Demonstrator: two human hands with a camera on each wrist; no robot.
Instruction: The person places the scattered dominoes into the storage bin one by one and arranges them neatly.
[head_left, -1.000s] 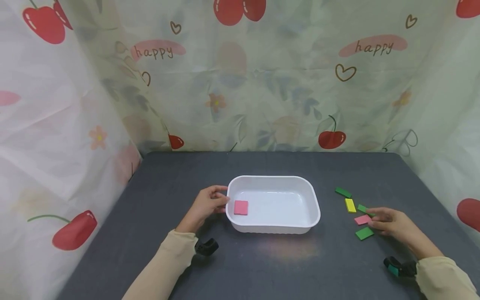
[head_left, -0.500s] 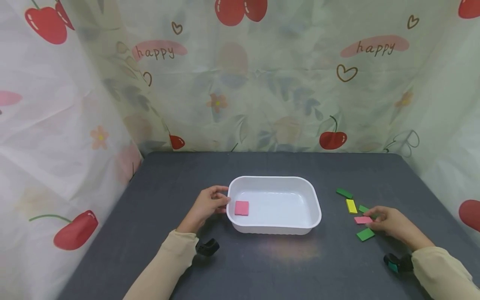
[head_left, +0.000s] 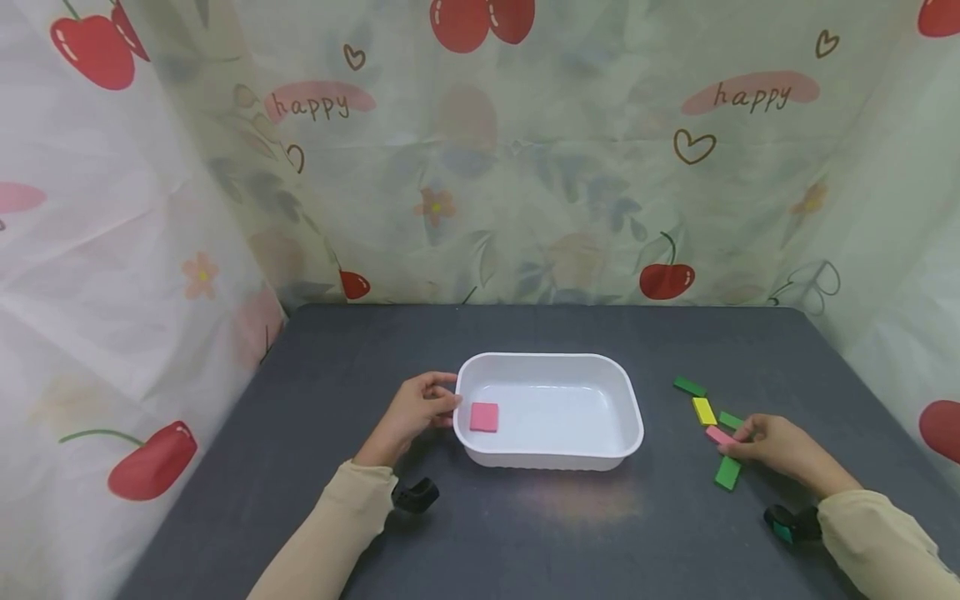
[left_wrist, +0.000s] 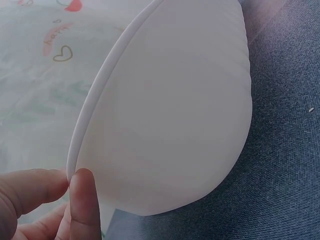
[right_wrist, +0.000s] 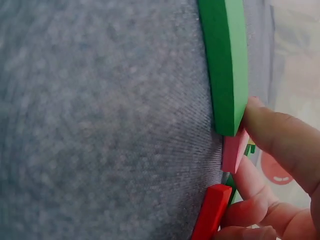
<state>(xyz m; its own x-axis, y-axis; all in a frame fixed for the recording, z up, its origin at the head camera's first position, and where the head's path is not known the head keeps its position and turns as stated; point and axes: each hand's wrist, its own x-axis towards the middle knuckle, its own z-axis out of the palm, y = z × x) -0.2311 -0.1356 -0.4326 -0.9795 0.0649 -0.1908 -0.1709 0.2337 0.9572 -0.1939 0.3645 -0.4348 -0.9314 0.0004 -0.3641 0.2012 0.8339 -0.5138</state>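
Three flat green rectangular blocks (head_left: 727,473): scattered on the dark table (head_left: 600,550).
Left hand (head_left: 415,408): white rectangular tub (head_left: 562,412) pinched at its rim, thumb to finger.
Right hand (head_left: 780,448): flat pink rectangular block (head_left: 720,436) pinched at one end, among the green blocks, right of the tub.

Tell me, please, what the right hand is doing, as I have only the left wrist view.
Observer: The right hand pinches a pink block.
Operator: Thank you; does the tray hold anything?
Observer: Yes, a pink piece lies at the end nearest the left hand.
Operator: Could you also say whether any yellow is in sight?
Observer: Yes, a yellow block lies on the table, to the right of the tray.
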